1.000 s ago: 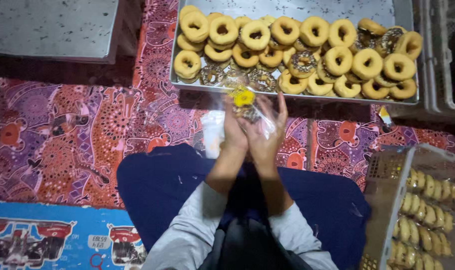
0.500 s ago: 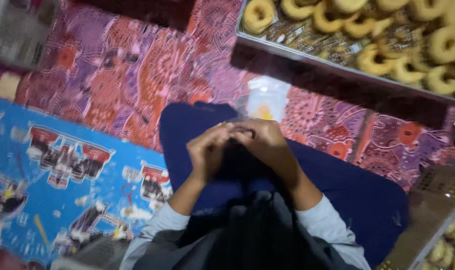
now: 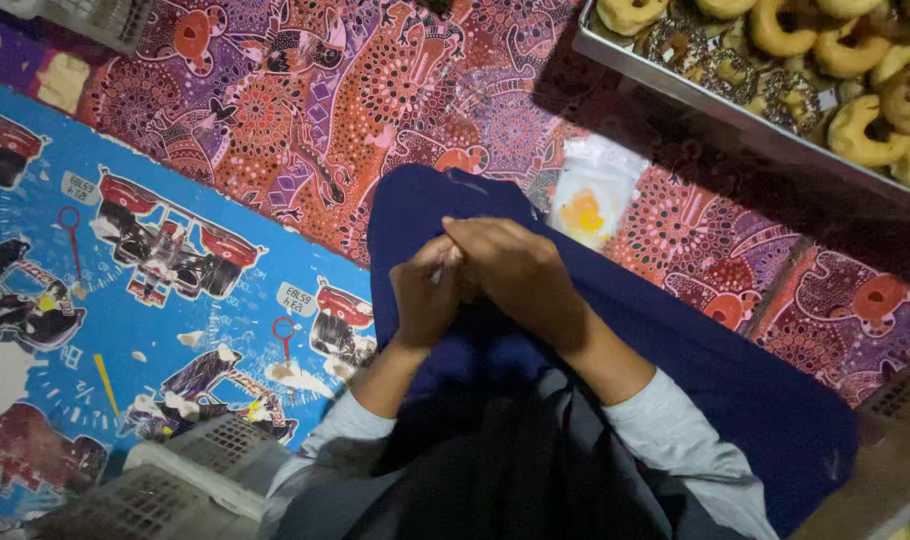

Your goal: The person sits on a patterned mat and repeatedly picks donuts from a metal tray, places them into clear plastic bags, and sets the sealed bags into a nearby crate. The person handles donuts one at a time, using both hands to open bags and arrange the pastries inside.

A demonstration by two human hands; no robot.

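The patterned red and purple cloth [image 3: 305, 120] covers most of the floor, and a blue mat [image 3: 125, 330] with cartoon cars lies over its left part. Your dark blue garment [image 3: 675, 360] is spread across your lap in the middle. The metal tray [image 3: 675, 85] with ring doughnuts [image 3: 855, 125] is at the far right corner of the cloth. One second ago your hands were raised close to the near edge of this tray; now both are lowered over your lap and your view has turned to the left, so I judge that the handwork is now done at the lap, away from the tray. Your left hand [image 3: 423, 300] and right hand [image 3: 515, 268] touch each other, with the fingers curled and pressed together; if they pinch something small, I cannot tell. The nearest thing is the small clear plastic bag [image 3: 590, 200] with a yellow-orange patch inside. It lies flat on the cloth, between the tray and your lap, just beside the garment. Its long axis runs from the tray toward you, with the crumpled end pointing to the tray.
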